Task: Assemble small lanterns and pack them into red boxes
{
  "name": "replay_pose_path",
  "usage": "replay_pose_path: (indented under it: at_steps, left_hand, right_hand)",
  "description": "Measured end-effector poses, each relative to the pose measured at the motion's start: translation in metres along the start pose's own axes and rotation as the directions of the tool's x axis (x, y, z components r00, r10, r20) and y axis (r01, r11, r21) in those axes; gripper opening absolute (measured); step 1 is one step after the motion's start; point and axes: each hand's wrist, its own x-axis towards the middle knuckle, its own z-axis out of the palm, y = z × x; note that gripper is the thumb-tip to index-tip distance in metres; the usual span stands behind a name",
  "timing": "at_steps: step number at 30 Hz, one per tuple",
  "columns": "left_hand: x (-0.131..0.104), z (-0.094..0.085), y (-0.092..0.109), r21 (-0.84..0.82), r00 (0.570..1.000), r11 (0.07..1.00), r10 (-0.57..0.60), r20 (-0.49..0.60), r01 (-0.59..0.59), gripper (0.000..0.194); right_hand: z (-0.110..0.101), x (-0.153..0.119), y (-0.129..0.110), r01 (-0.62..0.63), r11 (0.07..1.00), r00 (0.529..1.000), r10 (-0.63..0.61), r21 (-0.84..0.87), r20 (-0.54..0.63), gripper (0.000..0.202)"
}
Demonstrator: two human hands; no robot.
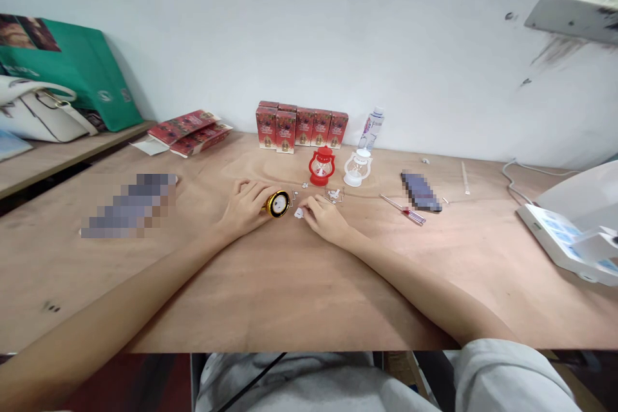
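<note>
My left hand (248, 208) is wrapped round a gold lantern (279, 204) lying on its side, its round base turned toward my right hand. Between the fingertips of my right hand (325, 217) is a small white piece (299, 212), held just right of that base. Small white parts (334, 194) and thin bent wires lie on the table just beyond my hands. Behind them a red lantern (322, 167) and a white lantern (357, 168) stand upright side by side.
Several red boxes (303, 128) stand by the wall, beside a bottle (371, 129). Flattened red boxes (190, 132) lie at the back left. A screwdriver (402, 209) lies on the right near a blurred dark object (421, 191). A white device (570, 241) stands at the right edge.
</note>
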Motion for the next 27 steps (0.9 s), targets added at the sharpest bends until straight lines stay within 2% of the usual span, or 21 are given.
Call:
replay_pose_path:
  at_steps: [4,8,14,21,27]
  left_hand:
    - [-0.0005,0.0008,-0.0005,0.009,1.0,1.0,-0.005,0.015,0.005,0.027]
    - [-0.0005,0.0006,-0.0001,0.001,1.0,1.0,0.003,0.007,-0.003,0.028]
    - [-0.0008,0.0008,-0.0006,0.012,0.999,0.999,0.033,-0.028,-0.033,0.027]
    - [-0.0002,-0.0004,0.0002,0.017,0.999,0.999,0.037,-0.028,-0.036,0.026]
    - [-0.0006,0.0006,-0.0005,0.016,0.999,0.999,0.03,-0.011,-0.03,0.027]
  right_hand:
    - [-0.0002,-0.0002,0.0004,-0.013,1.0,1.0,0.013,0.003,0.028,0.012]
    - [-0.0004,-0.0001,0.0012,-0.021,1.0,0.999,0.021,-0.002,0.041,0.021]
    - [0.0015,0.0002,0.0042,0.058,0.998,0.996,-0.056,-0.036,0.07,0.022]
    - [0.0028,0.0004,0.0049,0.051,0.994,0.998,-0.046,-0.101,0.052,0.016]
    - [0.003,0.0003,0.0051,0.067,0.99,0.998,-0.065,-0.127,0.019,0.023]
